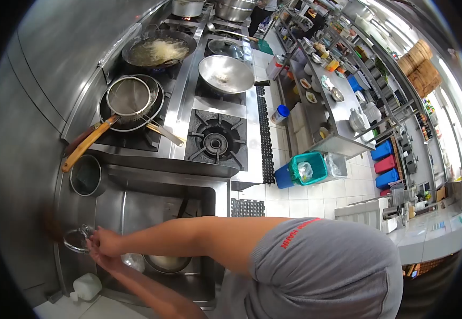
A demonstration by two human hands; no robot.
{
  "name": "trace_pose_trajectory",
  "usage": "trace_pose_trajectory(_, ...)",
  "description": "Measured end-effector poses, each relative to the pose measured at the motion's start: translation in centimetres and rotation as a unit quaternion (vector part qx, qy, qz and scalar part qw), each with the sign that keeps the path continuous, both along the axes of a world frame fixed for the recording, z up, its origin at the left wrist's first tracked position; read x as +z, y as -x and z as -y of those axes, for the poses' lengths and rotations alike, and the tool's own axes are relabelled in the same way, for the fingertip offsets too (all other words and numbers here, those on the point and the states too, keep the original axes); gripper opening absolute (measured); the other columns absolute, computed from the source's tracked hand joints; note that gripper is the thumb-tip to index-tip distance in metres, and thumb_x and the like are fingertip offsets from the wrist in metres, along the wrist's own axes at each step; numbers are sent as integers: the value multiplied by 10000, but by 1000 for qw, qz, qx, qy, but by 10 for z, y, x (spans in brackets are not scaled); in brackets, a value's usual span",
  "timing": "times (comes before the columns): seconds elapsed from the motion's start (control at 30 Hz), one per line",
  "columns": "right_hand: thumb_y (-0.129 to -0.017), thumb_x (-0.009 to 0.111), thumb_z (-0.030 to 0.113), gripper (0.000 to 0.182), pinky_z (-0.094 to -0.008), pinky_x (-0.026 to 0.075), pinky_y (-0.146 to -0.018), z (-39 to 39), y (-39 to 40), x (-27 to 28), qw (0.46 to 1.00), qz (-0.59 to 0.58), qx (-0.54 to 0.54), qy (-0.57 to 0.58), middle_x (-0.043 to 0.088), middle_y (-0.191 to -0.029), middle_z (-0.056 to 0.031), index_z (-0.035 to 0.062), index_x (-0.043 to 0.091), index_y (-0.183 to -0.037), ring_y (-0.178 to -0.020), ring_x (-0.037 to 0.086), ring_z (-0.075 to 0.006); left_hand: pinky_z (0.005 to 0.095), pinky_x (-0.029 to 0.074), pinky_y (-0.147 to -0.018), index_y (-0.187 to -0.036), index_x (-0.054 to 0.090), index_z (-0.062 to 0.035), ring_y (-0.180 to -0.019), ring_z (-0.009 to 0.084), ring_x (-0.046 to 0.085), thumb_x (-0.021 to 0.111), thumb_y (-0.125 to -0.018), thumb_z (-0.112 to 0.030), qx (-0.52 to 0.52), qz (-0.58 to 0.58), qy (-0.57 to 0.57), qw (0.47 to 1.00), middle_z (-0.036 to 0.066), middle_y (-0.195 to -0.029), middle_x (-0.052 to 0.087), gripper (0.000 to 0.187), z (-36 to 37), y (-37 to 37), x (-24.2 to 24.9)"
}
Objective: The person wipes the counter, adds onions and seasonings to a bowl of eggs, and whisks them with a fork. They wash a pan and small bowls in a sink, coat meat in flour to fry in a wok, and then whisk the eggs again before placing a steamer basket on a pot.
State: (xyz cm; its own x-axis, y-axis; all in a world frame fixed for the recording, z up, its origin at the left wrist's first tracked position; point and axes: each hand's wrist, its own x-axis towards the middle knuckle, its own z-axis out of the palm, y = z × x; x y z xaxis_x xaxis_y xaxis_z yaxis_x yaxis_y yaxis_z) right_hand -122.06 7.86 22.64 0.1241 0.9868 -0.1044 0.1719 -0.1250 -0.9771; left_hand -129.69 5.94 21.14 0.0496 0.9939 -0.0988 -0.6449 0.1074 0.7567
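Note:
A chrome tap (77, 240) with a curved spout stands at the wall side of the steel sink. My right hand (108, 242) reaches it, its fingers bent around the tap's near end. Just below, my left hand (102, 259) is close against the right one, fingers stretched towards the tap and partly overlapped. Inside the sink (146, 204) lie a pan with pale liquid (167, 263) and a clear, shiny item (133, 261), both partly covered by my arms. A dark handle (182, 207) also shows there.
A steel pot (86, 175) stands at the sink's corner. Strainers with wooden handles (90, 143) rest over a wok on the stove. Pale food fries in a dark wok (159, 49); beside it sits a silver wok (225, 74). A white bottle (86, 287) and green-lined bin (309, 167) are nearby.

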Motion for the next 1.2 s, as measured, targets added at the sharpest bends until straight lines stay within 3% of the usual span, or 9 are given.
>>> trace_pose_trajectory(0.2,-955,646,176,178,-492,570,-861,13,-26,54,994,-75,57,59,754,-1037,-217,23,714,-1015,-1015,730,-393,438,480,-1109,-1287,661,-25,-1205,238,667,469,-1143,-331,9,14,41,999,131,-1228,715,389,-5,-3,14)
trace_pose_trajectory(0.4,-1016,583,269,261,-534,511,-826,19,76,-16,971,-59,-221,-69,687,-901,-225,42,689,-942,-903,667,-443,418,512,-1044,-1294,655,-4,-1160,242,680,502,-1123,-283,40,-164,114,979,140,-1205,716,361,1,-7,-8)
trace_pose_trajectory(0.7,-1015,576,244,224,-562,500,-820,55,25,27,989,101,51,95,685,-889,-215,38,659,-1045,-875,661,-459,387,558,-947,-1304,647,27,-1092,249,700,552,-1092,-211,25,-472,96,876,153,-1172,716,332,35,-14,-43)
trace_pose_trajectory(0.8,-1022,544,285,291,-551,529,-854,58,32,28,995,91,-17,39,723,-956,-235,29,679,-1046,-889,691,-458,377,574,-914,-1307,644,37,-1070,251,707,569,-1082,-187,20,-589,106,801,157,-1161,716,327,17,-10,-39)
trace_pose_trajectory(0.9,-1053,515,345,382,-546,546,-903,76,-82,61,949,108,291,-49,753,-1068,-244,22,715,-1097,-952,723,-441,366,590,-882,-1311,641,47,-1048,254,714,586,-1072,-163,20,-647,124,752,162,-1150,716,324,4,7,-36)
trace_pose_trajectory(0.97,-1070,496,411,488,-547,552,-939,86,-129,56,889,113,444,-20,761,-1123,-256,-6,732,-1162,-1029,729,-446,388,603,-908,-1329,647,89,-1084,289,720,608,-1078,-182,-4,-514,4,858,212,-1186,731,371,4,36,-45)
trace_pose_trajectory(1.07,-1040,602,475,554,-535,511,-1085,149,-207,-10,865,253,425,82,656,-1385,-258,35,681,-1367,-1321,614,-424,409,587,-933,-1545,473,84,-1073,293,691,633,-1053,-93,120,-543,90,826,213,-1285,680,547,2,54,-36)
trace_pose_trajectory(1.13,-982,673,417,569,-541,501,-1118,204,-286,-3,826,334,426,155,625,-1453,-200,55,650,-1421,-1344,607,-421,406,585,-946,-1575,425,35,-1175,312,691,635,-1030,-91,198,-635,-94,740,217,-1339,638,597,-4,62,-35)
trace_pose_trajectory(1.2,-958,706,331,481,-510,533,-1071,268,-353,-5,889,329,310,79,646,-1394,-194,62,678,-1356,-1321,619,-401,420,593,-918,-1659,309,46,-1087,321,681,636,-1021,-76,122,-599,-124,781,224,-1367,601,727,-20,78,-41)
